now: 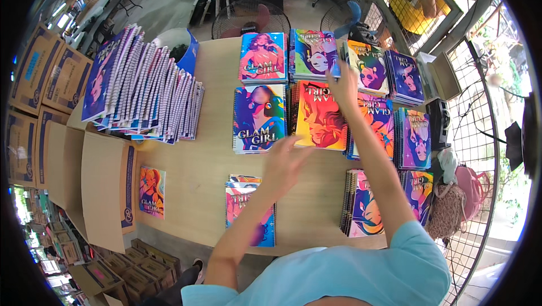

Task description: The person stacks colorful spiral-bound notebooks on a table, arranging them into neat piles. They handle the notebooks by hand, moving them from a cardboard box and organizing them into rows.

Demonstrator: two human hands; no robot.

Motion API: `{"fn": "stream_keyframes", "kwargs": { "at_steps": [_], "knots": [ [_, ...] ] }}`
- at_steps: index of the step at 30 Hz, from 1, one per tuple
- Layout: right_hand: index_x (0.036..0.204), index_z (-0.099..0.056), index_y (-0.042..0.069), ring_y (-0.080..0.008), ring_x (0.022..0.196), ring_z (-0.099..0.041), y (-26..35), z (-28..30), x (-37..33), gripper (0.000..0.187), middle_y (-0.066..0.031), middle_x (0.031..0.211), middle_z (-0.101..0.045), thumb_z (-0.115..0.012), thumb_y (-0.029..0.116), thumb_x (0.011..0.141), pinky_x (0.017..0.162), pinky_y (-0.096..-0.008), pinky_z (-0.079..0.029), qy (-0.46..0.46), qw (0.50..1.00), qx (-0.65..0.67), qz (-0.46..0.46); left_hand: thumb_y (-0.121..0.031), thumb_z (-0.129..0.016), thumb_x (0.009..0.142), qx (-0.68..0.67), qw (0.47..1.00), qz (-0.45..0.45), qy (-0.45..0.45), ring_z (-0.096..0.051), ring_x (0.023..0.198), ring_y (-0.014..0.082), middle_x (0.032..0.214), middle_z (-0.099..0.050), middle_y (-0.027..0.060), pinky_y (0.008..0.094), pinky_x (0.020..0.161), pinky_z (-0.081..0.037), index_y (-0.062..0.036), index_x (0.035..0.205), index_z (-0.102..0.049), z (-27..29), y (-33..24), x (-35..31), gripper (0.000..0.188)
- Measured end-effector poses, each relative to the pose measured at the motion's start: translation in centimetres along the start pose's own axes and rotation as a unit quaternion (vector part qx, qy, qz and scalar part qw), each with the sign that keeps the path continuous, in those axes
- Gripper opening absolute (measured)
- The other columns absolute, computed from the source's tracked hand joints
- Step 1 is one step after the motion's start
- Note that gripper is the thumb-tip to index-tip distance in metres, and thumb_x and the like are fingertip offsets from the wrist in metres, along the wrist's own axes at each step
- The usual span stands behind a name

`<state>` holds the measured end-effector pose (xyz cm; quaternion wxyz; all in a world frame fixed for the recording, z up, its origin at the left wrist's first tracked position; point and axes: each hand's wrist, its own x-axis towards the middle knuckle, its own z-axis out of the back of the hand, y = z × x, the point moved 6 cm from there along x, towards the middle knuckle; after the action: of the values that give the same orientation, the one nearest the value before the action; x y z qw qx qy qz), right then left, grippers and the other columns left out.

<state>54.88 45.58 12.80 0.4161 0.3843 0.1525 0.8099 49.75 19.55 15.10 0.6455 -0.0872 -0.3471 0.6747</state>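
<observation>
My left hand (pixel 284 162) is over the table, by the lower left corner of an orange-red spiral notebook (pixel 320 115). It is smeared by motion, but its fingers look stretched apart with nothing between them. My right hand (pixel 343 84) reaches to the far row, at the right edge of a stack of green and purple spiral notebooks (pixel 314 52). A small blue patch shows at its fingertips; whether it grips anything I cannot tell. Left of the orange-red notebook lies a blue notebook stack (pixel 259 117). A pink and blue stack (pixel 248 218) lies near the front edge, below my left forearm.
A long leaning row of spiral notebooks (pixel 147 88) fills the table's left side, beside a blue bin (pixel 189 52). An open carton (pixel 104 182) stands at the left edge, near a single notebook (pixel 152 192). More notebook stacks (pixel 414 136) line the right. Fans (pixel 251 21) stand behind the table.
</observation>
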Motion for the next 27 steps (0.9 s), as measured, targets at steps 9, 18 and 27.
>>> {"fn": "stream_keyframes", "kwargs": {
  "at_steps": [9,18,27],
  "knots": [
    [0.108,-0.058,-0.001,-0.0394,0.102,-0.059,-8.8,-7.0,11.2,0.062,-0.0239,0.104,-0.063,-0.079,0.037,0.064,0.086,-0.0433,-0.048,0.181,0.959,-0.134,-0.174,-0.020,-0.055,0.084,0.207,0.928,-0.241,0.194,-0.027,0.133,0.0274,0.140,-0.033,0.0091,0.0538,0.101,-0.031,-0.0247,0.103,-0.066,-12.5,-1.0,13.0,0.023],
    [0.119,-0.052,-0.001,-0.0194,0.086,-0.062,0.3,24.4,0.0,0.037,-0.0147,0.099,-0.062,-0.058,0.016,0.087,0.075,-0.0291,-0.049,-0.180,0.978,0.107,0.014,-0.016,-0.059,0.080,0.116,0.971,-0.183,0.102,-0.061,0.094,0.0218,0.099,-0.064,0.0039,0.0365,0.085,-0.047,-0.0173,0.109,-0.061,2.9,-5.2,8.0,0.029],
    [0.134,-0.037,-0.003,-0.0237,0.117,-0.050,14.2,9.9,-29.1,0.058,-0.0170,0.128,-0.050,-0.061,0.004,0.081,0.102,-0.0358,-0.037,0.306,0.756,0.493,-0.304,-0.032,-0.049,0.094,-0.227,0.896,0.379,-0.033,-0.044,0.122,0.0268,0.128,-0.050,0.0182,0.0347,0.100,-0.034,-0.0028,0.137,-0.035,7.7,8.5,-21.2,0.053]
  ]
}}
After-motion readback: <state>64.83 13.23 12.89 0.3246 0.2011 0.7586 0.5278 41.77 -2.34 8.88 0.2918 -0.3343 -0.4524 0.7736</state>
